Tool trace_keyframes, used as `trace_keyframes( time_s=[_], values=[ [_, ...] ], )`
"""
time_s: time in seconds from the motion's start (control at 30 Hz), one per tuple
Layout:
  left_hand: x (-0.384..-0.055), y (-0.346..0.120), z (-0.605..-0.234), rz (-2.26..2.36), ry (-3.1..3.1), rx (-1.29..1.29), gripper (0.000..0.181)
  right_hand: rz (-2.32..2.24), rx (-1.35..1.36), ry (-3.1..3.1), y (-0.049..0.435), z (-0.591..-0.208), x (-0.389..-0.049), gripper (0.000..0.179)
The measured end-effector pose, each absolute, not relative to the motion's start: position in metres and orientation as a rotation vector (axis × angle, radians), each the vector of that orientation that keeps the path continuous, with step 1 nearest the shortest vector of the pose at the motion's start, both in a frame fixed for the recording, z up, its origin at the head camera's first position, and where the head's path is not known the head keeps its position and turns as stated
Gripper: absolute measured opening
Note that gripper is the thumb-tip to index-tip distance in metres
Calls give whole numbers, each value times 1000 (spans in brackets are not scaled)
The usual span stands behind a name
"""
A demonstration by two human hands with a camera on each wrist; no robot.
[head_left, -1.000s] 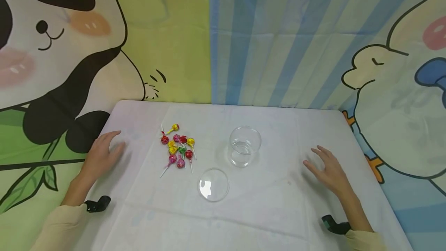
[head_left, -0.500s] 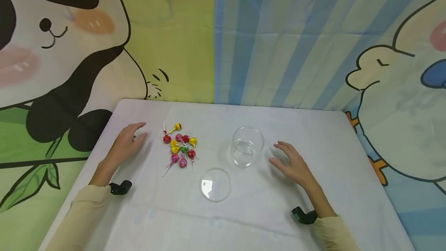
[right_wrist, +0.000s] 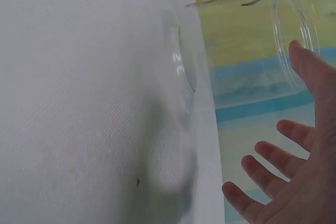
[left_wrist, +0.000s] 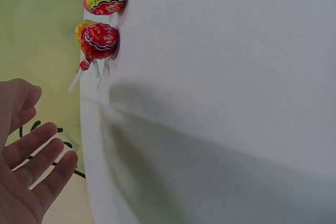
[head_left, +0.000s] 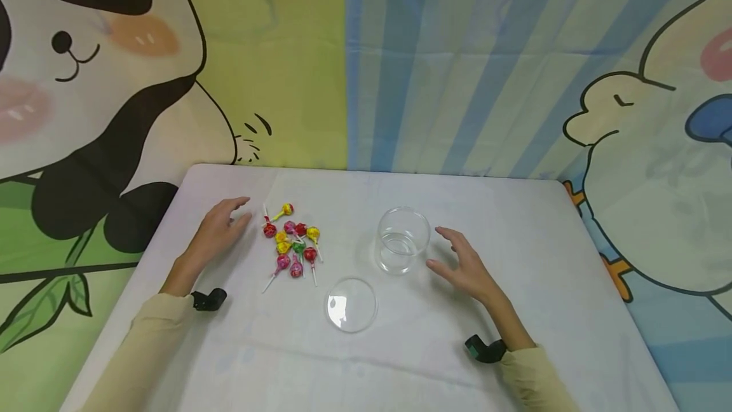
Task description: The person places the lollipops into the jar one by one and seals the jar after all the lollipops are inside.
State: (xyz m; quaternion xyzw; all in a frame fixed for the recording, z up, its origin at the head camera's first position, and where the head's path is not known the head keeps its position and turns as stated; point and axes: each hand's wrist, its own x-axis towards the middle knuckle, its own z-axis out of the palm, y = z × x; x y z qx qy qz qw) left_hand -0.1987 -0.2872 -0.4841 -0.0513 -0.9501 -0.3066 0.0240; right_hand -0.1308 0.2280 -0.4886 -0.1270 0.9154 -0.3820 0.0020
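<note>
Several wrapped lollipops [head_left: 297,245] in red, pink, yellow and green lie in a loose cluster left of the table's middle. My left hand [head_left: 216,234] hovers just left of them, fingers apart and holding nothing; the left wrist view shows the red lollipop [left_wrist: 100,40] near its thumb. A clear round jar [head_left: 402,240] stands upright without a cover, right of the cluster. Close to the jar's right side is my right hand [head_left: 464,267], its fingers spread and nothing in them. In the right wrist view the thumb overlaps the jar's rim [right_wrist: 296,40]; contact cannot be told.
A clear round lid [head_left: 351,304] lies flat in front of the jar. White cloth covers the table [head_left: 320,374]. Behind it hangs a printed curtain [head_left: 457,68] with a panda and stripes. Each wrist carries a small black camera [head_left: 485,350].
Both hands have moved inward over the table, the left toward the lollipops and the right toward the jar. The lollipops, jar and lid have stayed in place.
</note>
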Motion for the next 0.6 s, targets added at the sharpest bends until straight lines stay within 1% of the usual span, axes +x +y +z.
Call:
trace_keyframes(
  time_s=[0.13, 0.4, 0.6],
  values=[
    [-210, -278, -484, -1014, -2956, -150, 49, -1271, -423, 2815, 219, -487, -135, 79],
    [-232, -268, -484, -1120, -3002, -67, 50, -1396, -456, 2712, 203, -492, -145, 103],
    [-236, -270, -488, -1099, -3043, -65, 47, -1400, -477, 2721, 195, -496, -148, 110]
  ],
)
